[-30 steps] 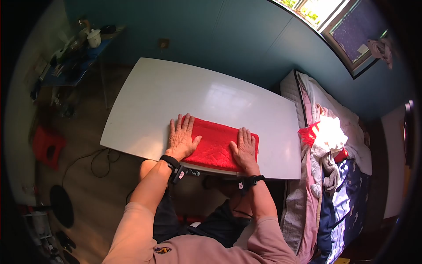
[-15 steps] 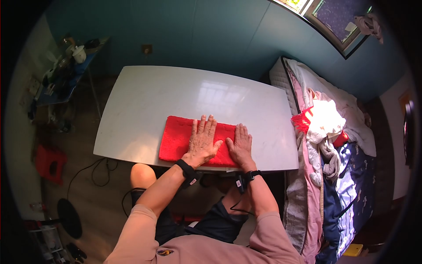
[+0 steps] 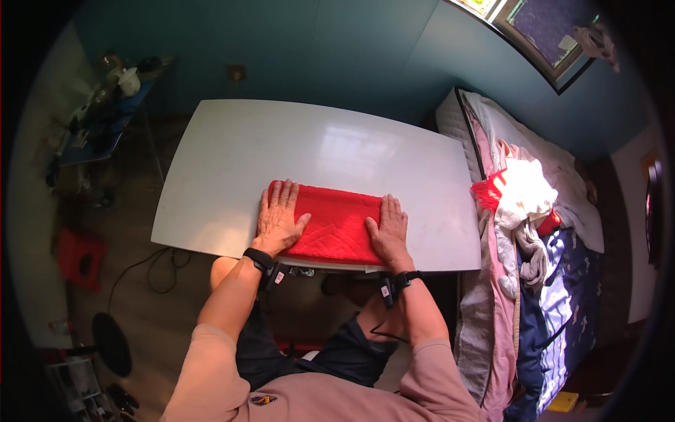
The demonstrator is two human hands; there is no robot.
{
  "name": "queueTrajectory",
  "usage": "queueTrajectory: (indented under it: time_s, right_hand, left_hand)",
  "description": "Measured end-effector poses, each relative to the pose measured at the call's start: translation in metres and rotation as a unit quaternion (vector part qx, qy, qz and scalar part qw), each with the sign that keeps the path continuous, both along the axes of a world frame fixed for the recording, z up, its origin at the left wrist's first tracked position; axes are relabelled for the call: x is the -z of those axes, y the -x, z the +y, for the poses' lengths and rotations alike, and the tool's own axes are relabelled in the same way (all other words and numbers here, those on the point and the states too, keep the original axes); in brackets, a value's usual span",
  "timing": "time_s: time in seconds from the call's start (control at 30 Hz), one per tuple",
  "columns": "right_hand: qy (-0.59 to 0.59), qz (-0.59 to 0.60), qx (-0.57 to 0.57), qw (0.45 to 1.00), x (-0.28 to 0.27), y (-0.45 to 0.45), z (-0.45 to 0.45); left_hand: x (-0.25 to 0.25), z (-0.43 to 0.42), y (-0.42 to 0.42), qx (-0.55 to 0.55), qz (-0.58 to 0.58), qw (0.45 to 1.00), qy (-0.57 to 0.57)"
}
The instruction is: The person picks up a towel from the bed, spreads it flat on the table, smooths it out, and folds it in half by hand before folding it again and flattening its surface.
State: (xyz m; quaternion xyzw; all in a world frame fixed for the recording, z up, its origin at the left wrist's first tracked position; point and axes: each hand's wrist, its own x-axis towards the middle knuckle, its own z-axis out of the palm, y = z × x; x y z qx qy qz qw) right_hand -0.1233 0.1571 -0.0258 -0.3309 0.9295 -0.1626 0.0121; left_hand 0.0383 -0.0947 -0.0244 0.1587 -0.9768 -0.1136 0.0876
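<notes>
A folded red towel (image 3: 334, 225) lies flat as a rectangle near the front edge of the white table (image 3: 246, 141). My left hand (image 3: 279, 219) rests flat on the towel's left end, fingers stretched away from me and thumb out to the right. On the right end lies my right hand (image 3: 389, 228), also flat, its thumb angled towards the left. Bare towel shows between the two hands. Both wrists carry black bands with small devices.
A bed (image 3: 485, 295) heaped with clothes and bedding stands right of the table. At the left are a blue side table (image 3: 105, 133) holding a white cup (image 3: 129, 82), a red stool (image 3: 81, 259) and a black cable (image 3: 151, 271) on the floor.
My left hand has slid left from the towel's middle to its left end. My right hand remains on the right end. The towel's surface under the left hand's former place is now uncovered.
</notes>
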Motion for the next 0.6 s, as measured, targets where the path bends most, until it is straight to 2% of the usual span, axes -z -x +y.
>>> queueTrajectory:
  time_s: [0.07,0.23,0.3,0.4,0.43,0.5,0.6]
  right_hand:
    - [-0.012,-0.001,-0.001,1.000,-0.002,-0.001,0.000]
    - [-0.022,0.004,-0.011,1.000,-0.005,0.001,-0.006]
    - [-0.063,0.040,-0.010,0.997,-0.014,-0.005,-0.012]
    - [-0.008,0.117,-0.102,0.988,-0.014,-0.030,-0.046]
    - [0.024,0.123,-0.132,0.983,-0.011,-0.040,-0.060]
    - [0.007,0.113,-0.152,0.982,-0.003,-0.051,-0.082]
    - [0.000,0.097,-0.152,0.984,0.002,-0.052,-0.082]
  left_hand:
    - [-0.002,-0.017,-0.013,-0.054,-0.034,0.998,-0.017]
    - [-0.010,-0.014,-0.021,-0.068,0.002,0.998,0.012]
    - [-0.015,0.001,-0.013,-0.066,0.033,0.997,0.017]
    - [-0.019,0.033,0.001,0.014,0.092,0.995,0.021]
    - [-0.018,0.038,0.006,0.017,0.094,0.995,0.019]
    - [-0.010,0.042,0.016,0.021,0.025,0.997,0.072]
    - [0.006,0.025,0.010,0.016,0.030,0.999,0.027]
